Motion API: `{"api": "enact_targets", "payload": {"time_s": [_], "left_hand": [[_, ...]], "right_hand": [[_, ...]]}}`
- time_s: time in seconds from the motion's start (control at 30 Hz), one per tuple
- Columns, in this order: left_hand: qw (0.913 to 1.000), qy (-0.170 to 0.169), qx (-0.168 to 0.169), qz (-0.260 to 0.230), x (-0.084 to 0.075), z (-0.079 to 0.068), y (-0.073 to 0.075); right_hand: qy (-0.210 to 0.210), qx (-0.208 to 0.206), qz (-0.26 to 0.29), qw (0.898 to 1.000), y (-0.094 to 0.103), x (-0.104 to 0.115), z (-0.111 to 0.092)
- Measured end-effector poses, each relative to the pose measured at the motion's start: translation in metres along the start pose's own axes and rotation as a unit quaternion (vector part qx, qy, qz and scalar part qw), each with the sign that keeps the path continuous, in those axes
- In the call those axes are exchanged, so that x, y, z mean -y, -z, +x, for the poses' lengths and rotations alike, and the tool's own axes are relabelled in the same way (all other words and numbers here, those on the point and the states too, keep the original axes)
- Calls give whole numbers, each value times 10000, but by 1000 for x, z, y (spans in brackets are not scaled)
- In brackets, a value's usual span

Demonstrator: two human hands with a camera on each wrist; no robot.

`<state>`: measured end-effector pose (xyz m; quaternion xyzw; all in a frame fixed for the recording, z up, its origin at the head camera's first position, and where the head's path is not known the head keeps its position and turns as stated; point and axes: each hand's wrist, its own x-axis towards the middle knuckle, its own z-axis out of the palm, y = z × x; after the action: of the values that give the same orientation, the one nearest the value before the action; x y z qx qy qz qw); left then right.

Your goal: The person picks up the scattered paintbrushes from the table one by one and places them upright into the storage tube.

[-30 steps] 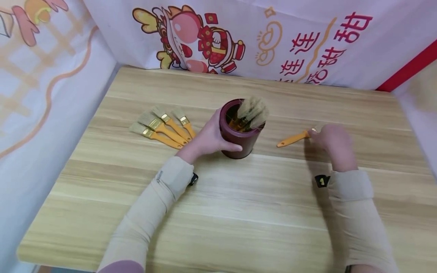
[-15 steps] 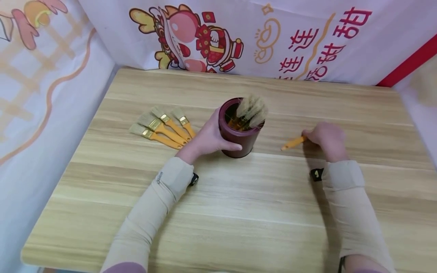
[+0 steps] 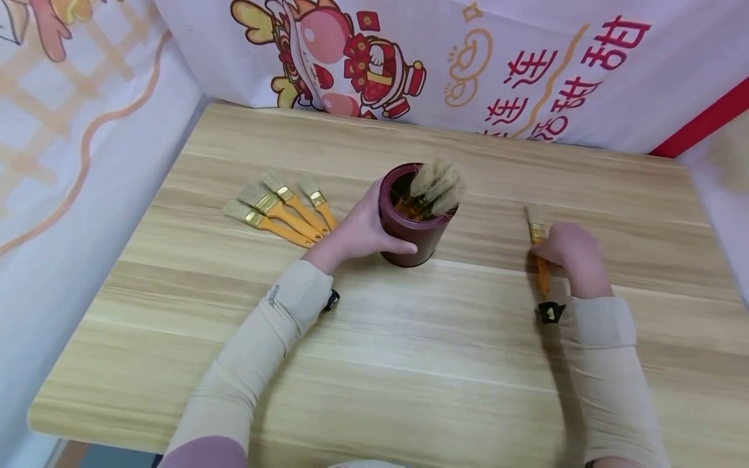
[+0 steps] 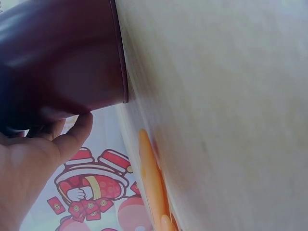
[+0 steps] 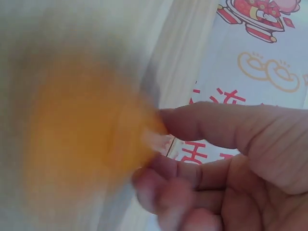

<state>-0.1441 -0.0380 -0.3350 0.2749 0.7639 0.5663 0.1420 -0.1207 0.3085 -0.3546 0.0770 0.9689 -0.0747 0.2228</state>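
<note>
My left hand [image 3: 365,227] grips the side of a dark maroon cylindrical brush pot [image 3: 412,242], its thumb across the front wall. Several bristle brushes [image 3: 435,185] stand in the pot, bristles up and leaning right. In the left wrist view, fingers [image 4: 77,134] press against the pot's wall. Over the right part of the table, my right hand [image 3: 570,250] pinches a small flat paintbrush [image 3: 543,276] by its orange handle, bristles pointing away from me. The right wrist view shows that orange handle [image 5: 86,139] blurred, between thumb and fingers.
Several flat paintbrushes [image 3: 281,218] with orange handles lie fanned on the wooden table [image 3: 409,351], left of the pot, their handle ends near my left wrist. A printed white cloth [image 3: 445,65] hangs behind the table's far edge, and another [image 3: 117,169] along the left side.
The paintbrush in my right hand has turned: its handle pointed left and now points toward me, bristles away. My left hand keeps its hold on the pot.
</note>
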Motion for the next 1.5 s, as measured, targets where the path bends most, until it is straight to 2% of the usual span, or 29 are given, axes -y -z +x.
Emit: {"api": "enact_targets", "payload": {"time_s": [0.2, 0.37, 0.47, 0.57, 0.7, 0.87, 0.97, 1.1, 1.33, 1.43, 1.5], "left_hand": [[9999, -60, 38, 126, -4, 3, 1], [9999, -9, 27, 117, -5, 3, 2], [9999, -61, 31, 103, -5, 3, 2], [9999, -56, 12, 100, -5, 2, 3], [10000, 14, -6, 68, -3, 1, 3], [10000, 71, 8, 33, -2, 0, 3], [10000, 57, 19, 28, -2, 0, 3], [10000, -13, 31, 13, -1, 1, 2], [10000, -40, 10, 9, -1, 1, 1], [10000, 15, -8, 24, -1, 0, 0], [10000, 73, -27, 47, -1, -1, 0]], "right_hand": [[-79, -487, 396, 9980, -3, 2, -6], [36, -882, 670, 9938, 0, 5, -12], [118, -1206, 1059, 9870, 4, 10, -16], [369, -1840, 1718, 9671, 10, 17, -21], [763, -2719, 2516, 9257, 18, 30, -29], [1198, -3349, 3225, 8772, 24, 45, -41], [1477, -3557, 3460, 8555, 28, 53, -47], [1760, -3628, 3613, 8407, 32, 63, -55], [2111, -3632, 3789, 8246, 35, 76, -63], [2425, -3750, 3852, 8076, 37, 79, -66], [2668, -3830, 3928, 7924, 40, 83, -69]]}}
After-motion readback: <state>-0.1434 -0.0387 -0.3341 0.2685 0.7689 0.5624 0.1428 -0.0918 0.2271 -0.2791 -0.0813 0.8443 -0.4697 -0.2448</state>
